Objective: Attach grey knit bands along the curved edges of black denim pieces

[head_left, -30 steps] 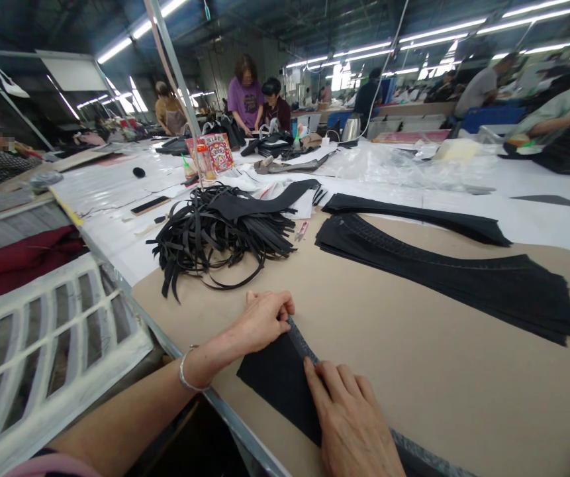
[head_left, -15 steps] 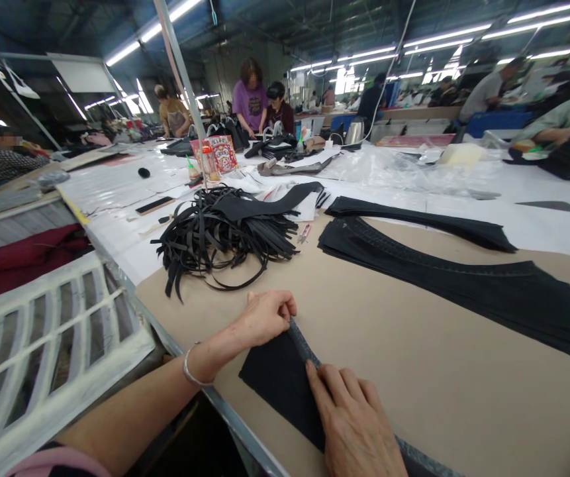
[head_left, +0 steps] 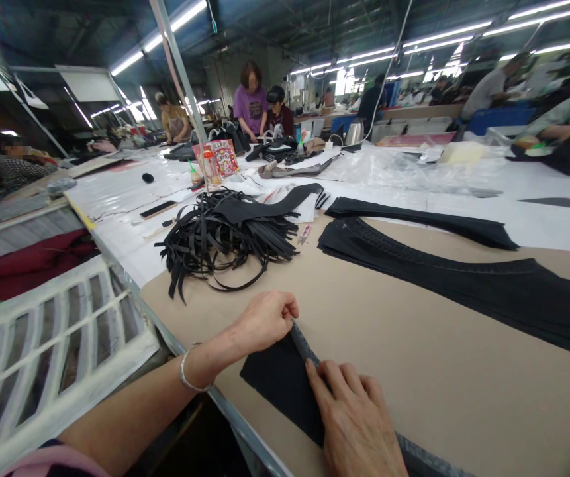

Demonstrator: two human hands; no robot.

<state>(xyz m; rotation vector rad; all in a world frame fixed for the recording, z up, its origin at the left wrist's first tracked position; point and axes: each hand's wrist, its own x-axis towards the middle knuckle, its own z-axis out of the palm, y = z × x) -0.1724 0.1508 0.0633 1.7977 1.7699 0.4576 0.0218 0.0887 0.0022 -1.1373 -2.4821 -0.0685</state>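
A black fabric piece [head_left: 279, 381] lies on the beige board near the table's front edge, with a narrow grey strip [head_left: 304, 343] along its curved edge. At the strip's far end, my left hand [head_left: 267, 321] is closed, with thumb and fingertips pinched on the fabric's corner; the fingertips partly hide what they grip. My right hand [head_left: 359, 421] rests palm down across the fabric, fingers extended and the index fingertip pressing on the grey strip. It covers the middle of the piece, which emerges again beyond the hand at the bottom of the view.
Beyond my hands are a heap of black strips [head_left: 225, 242], small pink-handled thread snips [head_left: 305, 233] and stacked black fabric panels [head_left: 443, 281]. A white slatted rack [head_left: 56, 351] stands left of the table edge. A pole [head_left: 183, 86] rises behind the heap. Several people work farther back.
The view has shifted slightly. My left hand has rolled a little at the strip's end; my right hand stays pressed in nearly the same spot.
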